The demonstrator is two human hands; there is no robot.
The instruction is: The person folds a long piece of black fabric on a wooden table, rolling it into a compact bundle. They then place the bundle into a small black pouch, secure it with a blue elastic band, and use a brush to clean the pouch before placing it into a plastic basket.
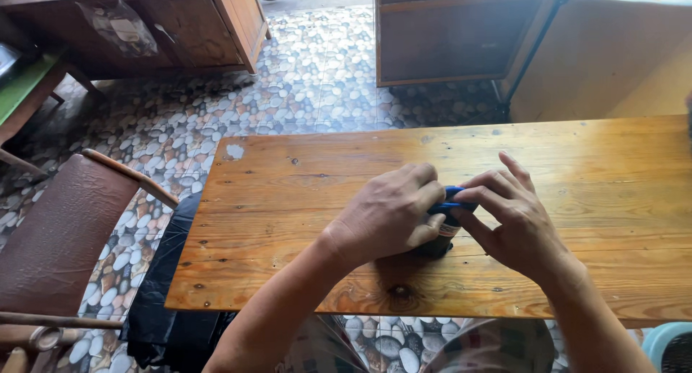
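Observation:
A small dark bottle [440, 240] with a blue cap [453, 198] stands on the wooden table [303, 193]. My left hand [389, 214] wraps around the bottle's body from the left. My right hand [508, 214] comes in from the right, with thumb and forefinger pinched on the blue cap. Most of the bottle is hidden behind my fingers; only a strip of a pale label and the dark base show.
A brown padded chair [65, 236] stands left of the table. Something black [162, 301] lies below the table's left edge. Wooden cabinets [447, 38] stand across the pebble-patterned floor [310, 77]. A pale blue bin rim [667, 340] shows at the lower right.

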